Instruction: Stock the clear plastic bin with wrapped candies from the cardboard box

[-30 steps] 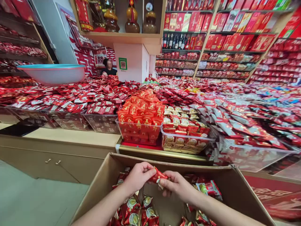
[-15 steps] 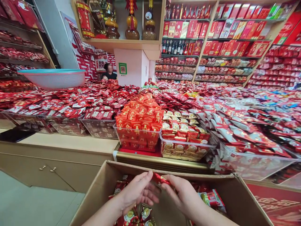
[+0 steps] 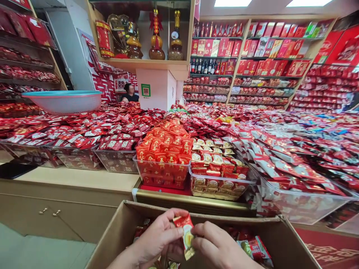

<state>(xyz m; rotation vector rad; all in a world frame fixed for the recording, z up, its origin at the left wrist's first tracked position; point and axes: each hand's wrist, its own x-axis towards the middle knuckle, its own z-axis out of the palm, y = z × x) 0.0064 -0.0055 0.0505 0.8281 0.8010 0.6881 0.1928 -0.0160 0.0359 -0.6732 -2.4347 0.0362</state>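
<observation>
Over an open cardboard box (image 3: 291, 239), a small red and gold wrapped packet (image 3: 187, 236) hangs upright between both hands, its pale yellow picture facing the camera. My left hand (image 3: 161, 237) grips its left side between thumb and fingers. The curled fingers of my right hand (image 3: 214, 243) pinch its right edge. Beneath the hands, more wrapped packets (image 3: 254, 248) lie inside the box, partly hidden by the hands and wrists.
Behind the box stand clear bins of orange-red packets (image 3: 165, 157) and gold durian packets (image 3: 218, 183). A blue basin (image 3: 61, 102) rests on packets at the left. A dark flat object (image 3: 17, 170) lies on the counter (image 3: 112, 181). A person (image 3: 129, 93) is at the back.
The packet has turned upright with its picture showing. My left hand has closed on it, and my right fingers have shifted to its edge. The view has tilted up slightly.
</observation>
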